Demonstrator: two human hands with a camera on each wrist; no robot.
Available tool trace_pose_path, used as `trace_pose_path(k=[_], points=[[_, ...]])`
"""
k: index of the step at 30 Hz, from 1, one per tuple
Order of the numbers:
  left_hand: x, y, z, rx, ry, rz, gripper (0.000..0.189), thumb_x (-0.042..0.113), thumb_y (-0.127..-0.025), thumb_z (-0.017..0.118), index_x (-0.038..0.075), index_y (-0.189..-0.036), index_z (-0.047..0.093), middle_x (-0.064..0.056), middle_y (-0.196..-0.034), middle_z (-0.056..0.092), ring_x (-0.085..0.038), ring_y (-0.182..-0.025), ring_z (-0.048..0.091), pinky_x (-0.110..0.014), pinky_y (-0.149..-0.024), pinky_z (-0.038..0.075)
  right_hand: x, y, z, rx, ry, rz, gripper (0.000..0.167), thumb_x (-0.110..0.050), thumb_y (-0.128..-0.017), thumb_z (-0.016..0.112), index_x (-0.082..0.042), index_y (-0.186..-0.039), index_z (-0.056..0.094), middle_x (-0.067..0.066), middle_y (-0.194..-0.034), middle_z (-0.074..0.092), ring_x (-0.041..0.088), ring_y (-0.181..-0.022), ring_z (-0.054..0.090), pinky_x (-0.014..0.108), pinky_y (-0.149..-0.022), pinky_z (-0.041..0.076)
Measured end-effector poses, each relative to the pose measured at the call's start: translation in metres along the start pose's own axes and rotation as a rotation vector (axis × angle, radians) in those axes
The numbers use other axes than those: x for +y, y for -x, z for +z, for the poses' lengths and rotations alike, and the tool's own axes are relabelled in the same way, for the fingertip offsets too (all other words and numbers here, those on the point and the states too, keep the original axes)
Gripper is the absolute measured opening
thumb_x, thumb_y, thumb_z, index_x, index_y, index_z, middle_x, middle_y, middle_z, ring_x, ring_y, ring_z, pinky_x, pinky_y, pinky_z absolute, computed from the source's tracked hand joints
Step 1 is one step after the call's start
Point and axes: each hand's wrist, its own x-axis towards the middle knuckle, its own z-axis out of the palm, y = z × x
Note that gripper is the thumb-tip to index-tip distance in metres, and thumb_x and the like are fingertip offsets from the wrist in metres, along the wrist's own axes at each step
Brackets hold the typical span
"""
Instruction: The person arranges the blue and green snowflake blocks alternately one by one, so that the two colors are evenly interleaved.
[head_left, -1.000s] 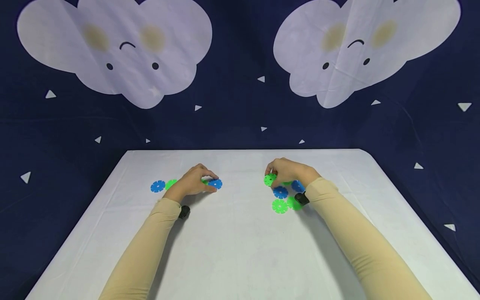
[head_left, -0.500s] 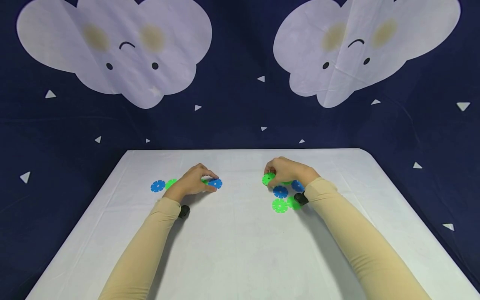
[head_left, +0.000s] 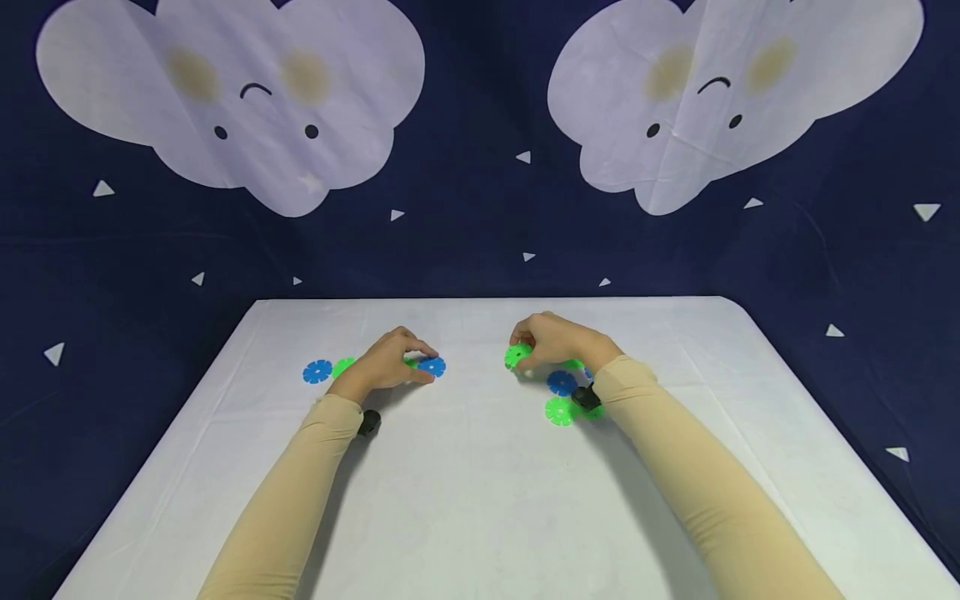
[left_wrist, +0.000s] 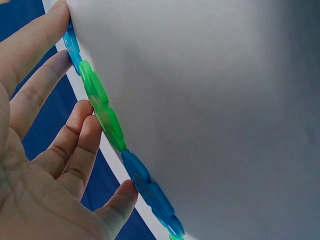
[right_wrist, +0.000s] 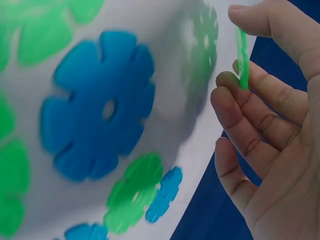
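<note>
At the left of the white table, several blue and green notched plastic discs lie edge to edge in a row. My left hand (head_left: 386, 362) pinches the blue disc (head_left: 432, 367) at the row's right end by its edges. In the left wrist view its other fingers touch the green disc (left_wrist: 102, 106) and another blue disc (left_wrist: 152, 191) of the row. My right hand (head_left: 557, 340) holds a single green disc (right_wrist: 242, 62) between thumb and fingers, raised off the table; its shadow falls on the cloth. Part of the row is hidden behind the left hand.
Loose discs lie under and beside the right wrist: a blue disc (head_left: 562, 383), a green disc (head_left: 559, 411) and others partly covered by the arm. The white table (head_left: 465, 500) ends at a dark blue curtain (head_left: 480, 242) with printed clouds.
My right hand has moved left with the green disc, away from the loose discs and toward the left hand. The left hand has stayed on the row.
</note>
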Motion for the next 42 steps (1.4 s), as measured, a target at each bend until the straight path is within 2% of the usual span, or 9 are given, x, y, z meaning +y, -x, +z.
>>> trace_pose_path(k=[8, 19, 28, 35, 42], points=[[0.0, 0.001, -0.001, 0.0, 0.009, -0.005, 0.045, 0.031, -0.092, 0.088, 0.019, -0.134, 0.077, -0.017, -0.147, 0.056, -0.04, -0.141, 0.051, -0.061, -0.122, 0.042, -0.016, -0.016, 0.008, 0.023, -0.019, -0.027, 0.048, -0.027, -0.088, 0.089, -0.005, -0.127, 0.074, 0.005, -0.112, 0.075, 0.018, -0.1, 0.064, 0.036, -0.096, 0.056], [0.001, 0.0, 0.0, 0.01, 0.019, 0.002, 0.045, 0.031, -0.09, 0.089, 0.018, -0.133, 0.078, -0.016, -0.143, 0.059, -0.038, -0.138, 0.053, -0.059, -0.121, 0.044, -0.029, -0.033, 0.022, 0.05, -0.011, -0.088, 0.048, -0.028, -0.088, 0.089, -0.004, -0.127, 0.075, 0.008, -0.117, 0.071, 0.018, -0.102, 0.064, 0.035, -0.097, 0.057], [0.0, 0.0, 0.0, 0.004, 0.031, -0.005, 0.045, 0.03, -0.091, 0.089, 0.018, -0.133, 0.078, -0.017, -0.145, 0.058, -0.039, -0.139, 0.052, -0.061, -0.12, 0.044, -0.037, -0.043, 0.028, 0.033, -0.017, -0.073, 0.047, -0.028, -0.089, 0.089, -0.006, -0.128, 0.075, 0.008, -0.119, 0.07, 0.019, -0.106, 0.065, 0.034, -0.1, 0.057], [-0.001, -0.001, 0.0, -0.002, 0.033, -0.015, 0.045, 0.031, -0.091, 0.088, 0.019, -0.134, 0.077, -0.017, -0.147, 0.056, -0.04, -0.14, 0.051, -0.062, -0.12, 0.044, -0.041, -0.05, 0.033, 0.026, -0.016, -0.085, 0.046, -0.027, -0.089, 0.088, -0.006, -0.128, 0.076, 0.007, -0.118, 0.07, 0.019, -0.106, 0.065, 0.034, -0.099, 0.058], [-0.001, -0.002, 0.0, 0.003, 0.032, -0.019, 0.045, 0.03, -0.091, 0.089, 0.019, -0.133, 0.078, -0.017, -0.146, 0.056, -0.039, -0.14, 0.052, -0.061, -0.12, 0.044, -0.045, -0.057, 0.038, 0.023, -0.014, -0.104, 0.046, -0.027, -0.089, 0.088, -0.006, -0.128, 0.076, 0.006, -0.123, 0.074, 0.02, -0.112, 0.069, 0.035, -0.103, 0.059]])
